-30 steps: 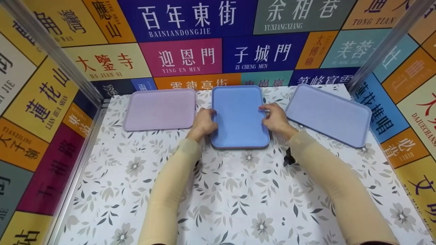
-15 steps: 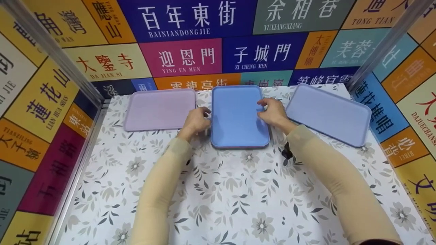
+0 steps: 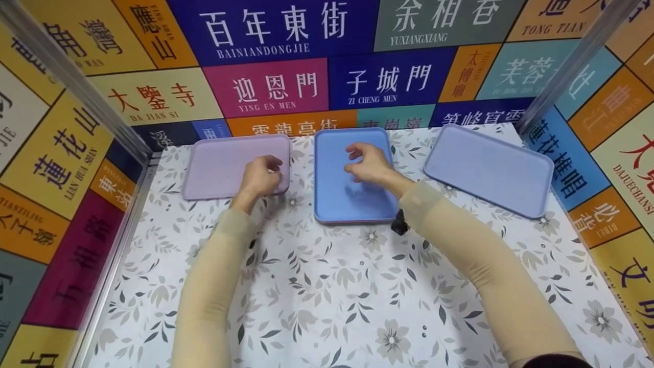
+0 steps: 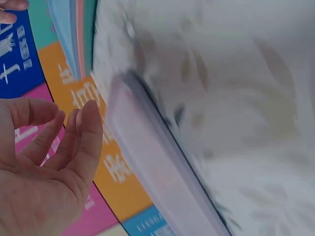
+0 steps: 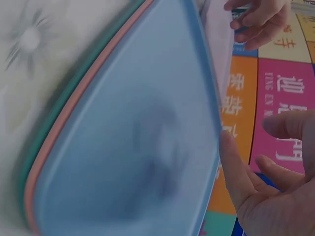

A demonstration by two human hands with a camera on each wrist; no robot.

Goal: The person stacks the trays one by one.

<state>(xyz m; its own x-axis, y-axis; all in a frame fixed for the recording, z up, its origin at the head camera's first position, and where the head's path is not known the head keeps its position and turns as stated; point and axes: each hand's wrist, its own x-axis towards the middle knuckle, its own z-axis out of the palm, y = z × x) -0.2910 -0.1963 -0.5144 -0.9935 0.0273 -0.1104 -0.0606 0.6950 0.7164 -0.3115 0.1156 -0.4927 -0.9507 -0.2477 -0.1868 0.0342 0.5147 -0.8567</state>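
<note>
A blue tray [image 3: 337,199] lies on top of a stack at the back middle. In the right wrist view a pink tray [image 5: 56,128] and a green tray [image 5: 24,167] show under the blue one. Over the blue tray hovers my right hand [image 3: 369,164], fingers bent loosely with nothing in them; its shadow falls on the tray. My left hand [image 3: 261,176] is above the right end of a pale pink tray [image 3: 219,168], also holding nothing. The left wrist view shows the left hand's fingers [image 4: 88,132] loosely bent beside that tray.
A lavender tray [image 3: 488,171] lies at an angle at the back right. The table [image 3: 306,296] has a white cloth with grey leaves and flowers. Printed panels [image 3: 276,87] with metal corner posts stand along the back and both sides.
Both hands have left the sides of the blue tray's stack and moved left. The left hand went over the pale pink tray, the right over the blue one. The trays stay in place.
</note>
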